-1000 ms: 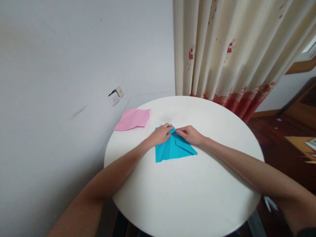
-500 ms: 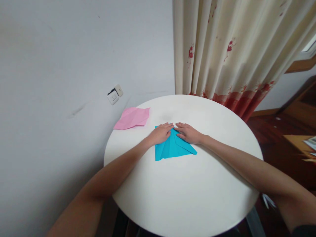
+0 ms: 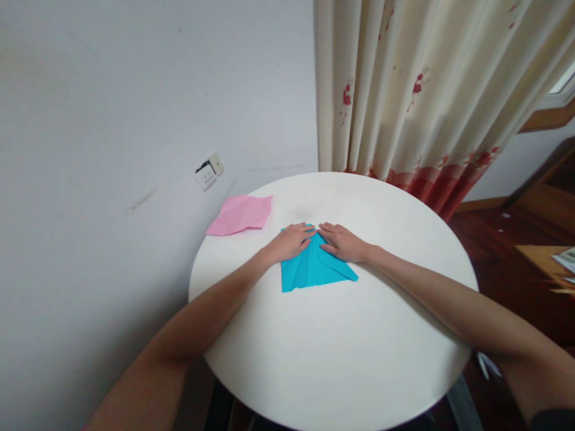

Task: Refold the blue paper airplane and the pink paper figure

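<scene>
A sheet of blue paper (image 3: 309,272) lies on the round white table, creased with several lines fanning down from its far end. Its right side is folded over along a slant. My left hand (image 3: 291,240) rests flat on the upper left part of the paper, fingers stretched toward the far tip. Across from it, my right hand (image 3: 344,242) lies on the folded right edge, with the fingers extended and the thumb apart. The fingertips of both hands come close together near the tip and cover part of it.
A creased pink paper sheet (image 3: 242,214) lies at the table's far left edge. The white table (image 3: 332,359) stands against a wall with a power socket (image 3: 206,177). Behind it hangs a cream and red curtain (image 3: 404,108). Papers lie on a wooden surface (image 3: 539,263) at right.
My left hand has shifted very slightly to the left on the blue paper. My right hand and the pink sheet look the same.
</scene>
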`<state>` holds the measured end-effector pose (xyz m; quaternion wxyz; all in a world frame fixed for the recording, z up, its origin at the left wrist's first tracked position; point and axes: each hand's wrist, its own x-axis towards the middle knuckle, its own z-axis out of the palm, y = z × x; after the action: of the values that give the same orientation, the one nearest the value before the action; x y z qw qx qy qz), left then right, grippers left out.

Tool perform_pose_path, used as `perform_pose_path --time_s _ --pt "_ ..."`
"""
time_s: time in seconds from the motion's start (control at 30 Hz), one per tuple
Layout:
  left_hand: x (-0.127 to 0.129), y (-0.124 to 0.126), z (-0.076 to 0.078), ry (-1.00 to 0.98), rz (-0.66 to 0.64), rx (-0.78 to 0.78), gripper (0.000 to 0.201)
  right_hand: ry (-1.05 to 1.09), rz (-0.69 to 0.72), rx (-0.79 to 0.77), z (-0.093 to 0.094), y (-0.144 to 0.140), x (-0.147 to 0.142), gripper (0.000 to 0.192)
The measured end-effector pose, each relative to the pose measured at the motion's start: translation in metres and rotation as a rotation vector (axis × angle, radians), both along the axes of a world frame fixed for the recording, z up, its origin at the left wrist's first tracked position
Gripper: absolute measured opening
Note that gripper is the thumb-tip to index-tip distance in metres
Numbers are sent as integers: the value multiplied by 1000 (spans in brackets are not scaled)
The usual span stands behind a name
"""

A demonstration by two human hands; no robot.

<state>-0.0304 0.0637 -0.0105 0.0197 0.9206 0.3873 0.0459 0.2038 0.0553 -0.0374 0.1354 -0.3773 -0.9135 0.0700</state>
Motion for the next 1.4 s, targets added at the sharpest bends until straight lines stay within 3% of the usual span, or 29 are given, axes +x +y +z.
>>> perform_pose_path --time_s 0.23,0.57,1.07,1.4 --pt "0 -1 4 -27 -63 3 41 17 -23 -13 -1 0 -1 62" --pt "-3 -5 12 -20 -142 -125 39 24 -27 -12 0 0 -1 63" --pt "1 -1 -3 -22 18 -9 50 34 9 20 -3 3 0 62" --pt "-3 9 -12 2 97 -39 57 20 26 44 -3 3 1 57"
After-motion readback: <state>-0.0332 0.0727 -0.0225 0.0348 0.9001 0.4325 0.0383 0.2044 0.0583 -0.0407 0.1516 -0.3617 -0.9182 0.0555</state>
